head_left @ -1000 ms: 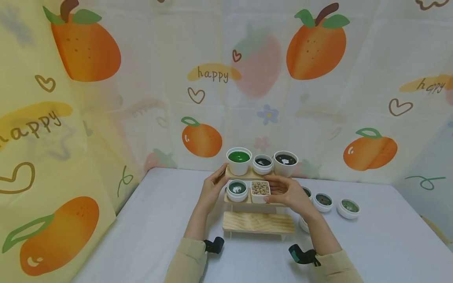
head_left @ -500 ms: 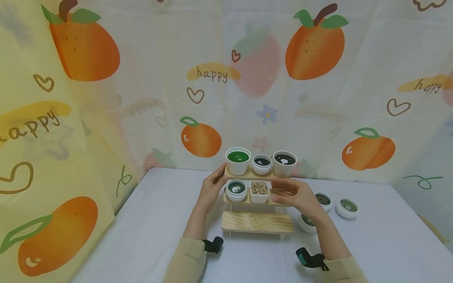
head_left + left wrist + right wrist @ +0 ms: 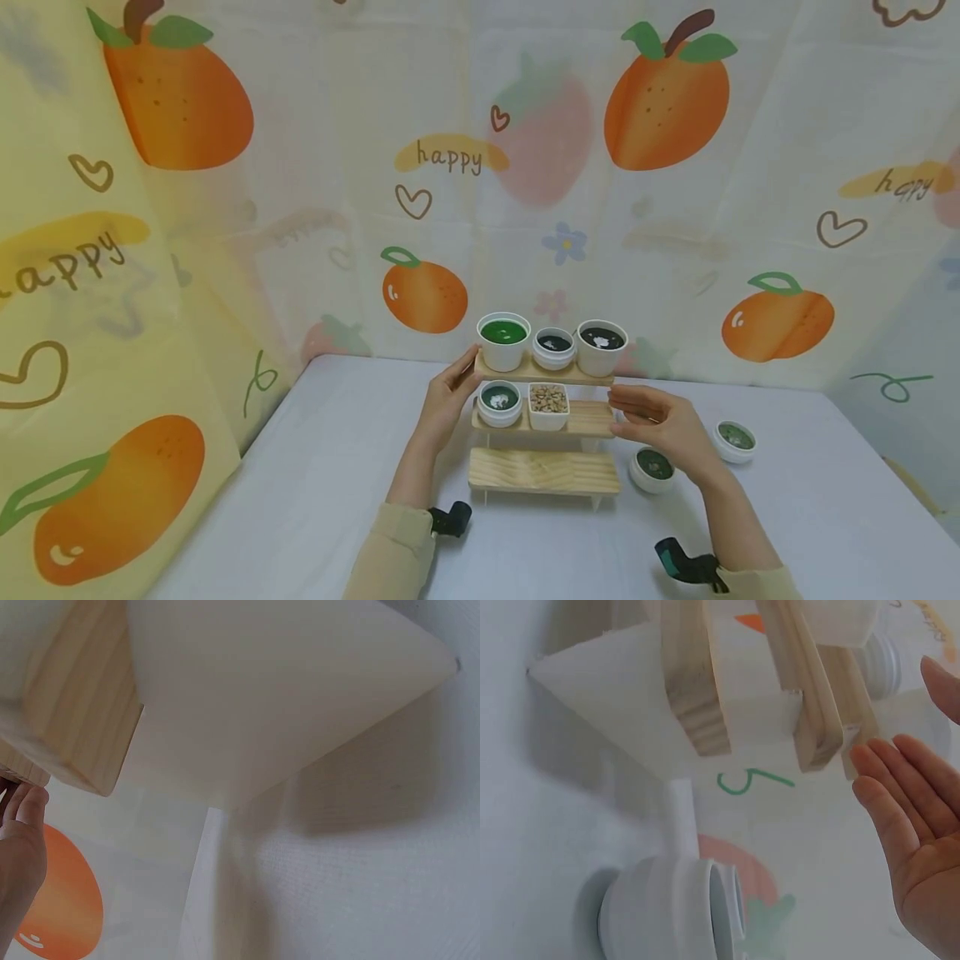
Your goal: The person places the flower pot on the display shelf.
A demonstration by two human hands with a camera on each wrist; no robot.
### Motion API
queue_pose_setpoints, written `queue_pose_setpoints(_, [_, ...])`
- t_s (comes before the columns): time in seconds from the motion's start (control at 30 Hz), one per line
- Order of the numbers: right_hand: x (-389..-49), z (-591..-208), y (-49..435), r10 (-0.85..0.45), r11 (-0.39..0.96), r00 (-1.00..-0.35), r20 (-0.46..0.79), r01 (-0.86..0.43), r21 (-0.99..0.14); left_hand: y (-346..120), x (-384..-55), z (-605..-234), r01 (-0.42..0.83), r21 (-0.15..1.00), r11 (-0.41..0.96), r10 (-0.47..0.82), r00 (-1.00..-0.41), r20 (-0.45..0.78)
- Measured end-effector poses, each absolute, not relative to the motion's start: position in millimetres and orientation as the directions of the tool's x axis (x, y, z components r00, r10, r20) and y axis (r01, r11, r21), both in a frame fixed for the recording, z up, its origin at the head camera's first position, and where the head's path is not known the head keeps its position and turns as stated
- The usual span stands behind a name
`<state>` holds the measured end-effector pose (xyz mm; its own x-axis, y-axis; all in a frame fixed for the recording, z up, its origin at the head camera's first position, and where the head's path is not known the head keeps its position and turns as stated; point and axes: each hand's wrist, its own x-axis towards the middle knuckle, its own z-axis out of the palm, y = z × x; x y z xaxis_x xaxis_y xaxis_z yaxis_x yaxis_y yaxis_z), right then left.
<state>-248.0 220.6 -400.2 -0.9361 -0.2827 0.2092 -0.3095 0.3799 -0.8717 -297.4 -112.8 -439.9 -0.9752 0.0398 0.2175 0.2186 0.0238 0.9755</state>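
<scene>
A three-step wooden display stand stands mid-table. My left hand holds the left end of its top step, thumb in front and fingers behind; its fingers meet the wood in the left wrist view. My right hand is just off the right end of the middle step, fingers straight and nothing in it. On the top step are a green-filled cup, a small dark-filled bowl and a dark-filled cup. The middle step bears a dark-green-filled bowl and a square cup of beige bits.
A round bowl and another green-filled bowl stand on the white table right of the stand. My right hand hides others there. A fruit-printed cloth hangs behind the table.
My right hand has let go of the square cup and moved right, past the end of the middle step. The cup stays put, and my left hand still holds the top step.
</scene>
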Motion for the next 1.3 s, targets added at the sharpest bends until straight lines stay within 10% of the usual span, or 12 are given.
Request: queue_pose_setpoints(1.3, [-236, -433, 279, -0.189, 0.456, -0.981, 0.037, -0.121, -0.882, -112, -300, -441, 0.221, 0.975, 0.017, 0.040, -0.975, 0.220])
